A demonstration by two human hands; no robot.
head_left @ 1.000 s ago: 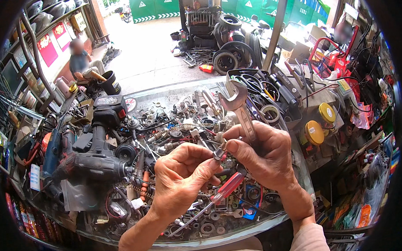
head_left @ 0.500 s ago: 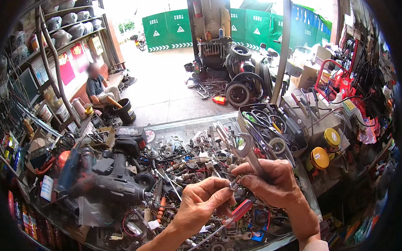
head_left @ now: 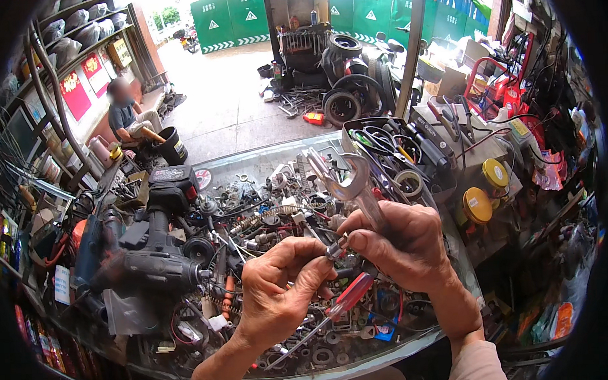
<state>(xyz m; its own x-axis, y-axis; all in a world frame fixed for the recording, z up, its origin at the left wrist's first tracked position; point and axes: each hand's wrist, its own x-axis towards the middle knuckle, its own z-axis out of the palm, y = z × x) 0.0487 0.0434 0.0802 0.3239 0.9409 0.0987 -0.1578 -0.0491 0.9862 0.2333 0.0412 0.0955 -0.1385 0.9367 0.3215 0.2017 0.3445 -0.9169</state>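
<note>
My left hand point(head_left: 280, 284) is closed, pinching a small shiny metal cylindrical part point(head_left: 333, 250) between thumb and fingertips. My right hand point(head_left: 406, 250) wraps round an open-ended wrench point(head_left: 363, 196), whose jaw points up and away. The right thumb and forefinger meet at the far end of the small part; what they pinch there is partly hidden. Just below both hands, a screwdriver with a red handle point(head_left: 353, 292) lies slanting over the loose parts, its shaft toward the near left. Washers, springs, bolts and other hardware point(head_left: 271, 218) cover the glass-topped counter beneath.
A black power drill point(head_left: 159, 262) lies at left. Beyond my right hand stands a box of cables and tools point(head_left: 396, 143); two yellow-lidded tubs point(head_left: 478, 205) are farther right. Tyres point(head_left: 343, 107) stand beyond the counter. A person point(head_left: 124, 112) sits at far left by a black bucket point(head_left: 171, 146).
The whole scene has shifted up and left in the picture. Both hands keep their grip on the wrench and small metal part, which stay close together.
</note>
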